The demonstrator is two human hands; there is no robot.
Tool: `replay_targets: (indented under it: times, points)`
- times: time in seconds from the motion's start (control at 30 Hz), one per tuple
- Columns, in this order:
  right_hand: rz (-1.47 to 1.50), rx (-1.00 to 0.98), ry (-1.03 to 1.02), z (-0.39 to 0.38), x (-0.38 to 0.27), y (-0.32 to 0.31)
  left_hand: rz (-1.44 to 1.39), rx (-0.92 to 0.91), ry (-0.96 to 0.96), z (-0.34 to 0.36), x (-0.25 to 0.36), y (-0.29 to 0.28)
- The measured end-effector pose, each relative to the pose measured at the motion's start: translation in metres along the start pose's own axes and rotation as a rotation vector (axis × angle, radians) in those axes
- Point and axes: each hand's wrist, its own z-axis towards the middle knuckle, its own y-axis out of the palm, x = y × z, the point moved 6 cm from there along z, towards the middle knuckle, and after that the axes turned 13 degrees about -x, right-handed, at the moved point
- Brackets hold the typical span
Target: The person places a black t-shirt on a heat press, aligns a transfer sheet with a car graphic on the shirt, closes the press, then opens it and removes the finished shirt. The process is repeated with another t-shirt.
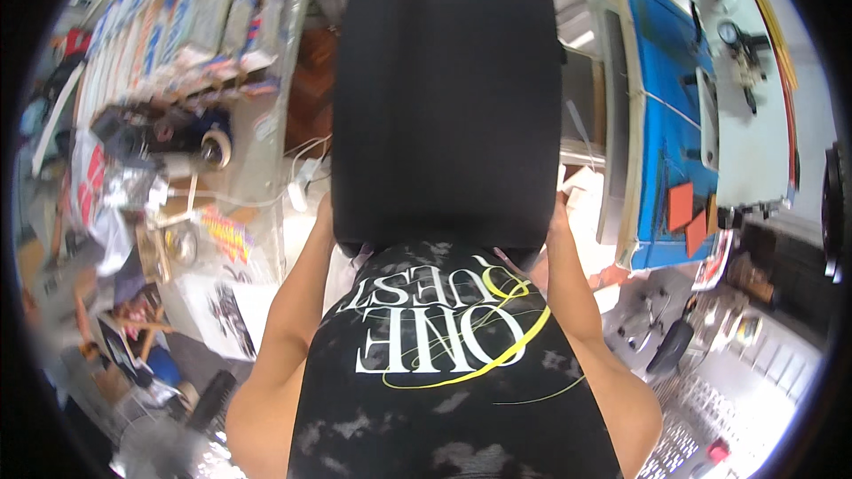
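Note:
A large black rectangular thing with rounded corners and a smooth, cloth-like surface fills the middle of the view. Its near edge is close to my chest; from here I cannot tell whether it is a case, a cushion or a covered box. Both my arms reach forward along its two sides. My left hand is against its lower left side, and my right hand against its lower right side. The fingers are mostly hidden behind its edges, so their grip shows only in part.
To the left, a shelf or table holds stacked white-and-blue boxes and a dark device with a pale wheel. On the right, a blue-topped bench carries orange pieces. A dark stool seat stands lower right. Another person is at far left.

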Motion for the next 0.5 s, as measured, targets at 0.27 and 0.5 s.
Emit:
replay_targets:
  times: [0.27,0.5]
  points:
    - [-0.722,0.306,0.002,-0.009,-0.099,-0.017,0.915,0.617,0.464,-0.09,0.034,-0.022]
    - [-1.441,0.137,-0.794,-0.021,-0.167,0.133,0.787,1.54,-0.051,-0.245,-0.019,-0.148]
